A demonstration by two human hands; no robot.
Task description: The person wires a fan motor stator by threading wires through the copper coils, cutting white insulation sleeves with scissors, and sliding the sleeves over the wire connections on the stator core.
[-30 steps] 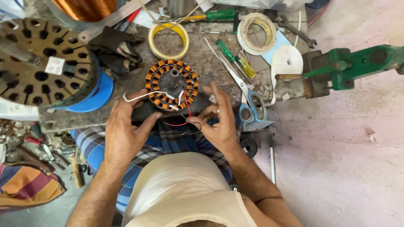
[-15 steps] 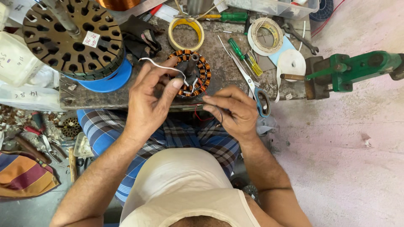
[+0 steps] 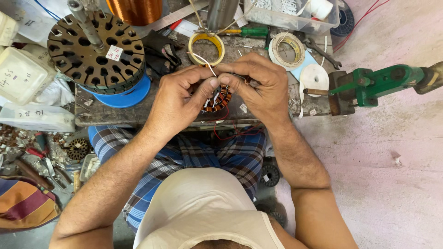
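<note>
- Copper-wound stator (image 3: 220, 99) sits at centre frame on the worn workbench (image 3: 115, 113), mostly hidden beneath both hands; only its orange coils show between the fingers.
- White wire (image 3: 203, 60) rises from the stator toward upper centre, pinched where the two hands meet, just above the coils.
- Left hand (image 3: 177, 103) comes in from lower left, thumb and forefinger closed narrowly on the white wire.
- Right hand (image 3: 258, 87) comes in from lower right, fingertips closed against the left hand's at the same spot; exactly what it grips there cannot be told.
- Red wire (image 3: 226, 133) loops down from the stator over the bench's front edge.
- Yellow tape roll (image 3: 206, 46) lies just above the hands; a pale tape roll (image 3: 286, 48) lies to upper right.
- Large slotted stator core (image 3: 97, 50) with a shaft stands upper left on a blue disc (image 3: 124, 97).
- Green vise (image 3: 374, 83) is clamped at the bench's right end.
- Checked cloth (image 3: 184, 157) covers the lap below the bench.
</note>
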